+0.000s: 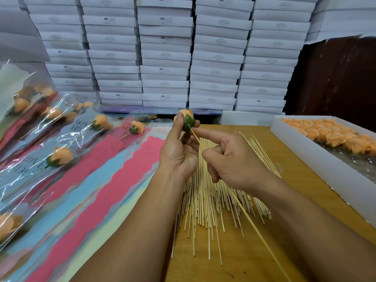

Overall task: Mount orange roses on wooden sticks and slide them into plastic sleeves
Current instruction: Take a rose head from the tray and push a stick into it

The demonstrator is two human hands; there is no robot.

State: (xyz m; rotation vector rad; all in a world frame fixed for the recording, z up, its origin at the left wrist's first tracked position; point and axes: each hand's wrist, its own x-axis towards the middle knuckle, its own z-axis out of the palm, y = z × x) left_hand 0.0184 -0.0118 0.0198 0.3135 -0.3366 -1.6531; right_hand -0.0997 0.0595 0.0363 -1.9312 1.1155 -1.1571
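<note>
My left hand (180, 151) pinches an orange rose (187, 118) by its green base, held up above the table. My right hand (230, 161) grips a long wooden stick (244, 208), index finger stretched along it, and the stick's tip touches the middle of the green base. Under both hands lies a loose pile of wooden sticks (205, 206). Empty plastic sleeves (97, 192) with pink, blue and pale backing fan out to the left. Finished sleeved roses (61, 157) lie further left.
A white box (305, 151) full of orange rose heads (333, 135) stands at the right on the wooden table (254, 257). Stacks of white cartons (164, 58) form a wall behind. A dark brown panel (335, 78) is at the back right.
</note>
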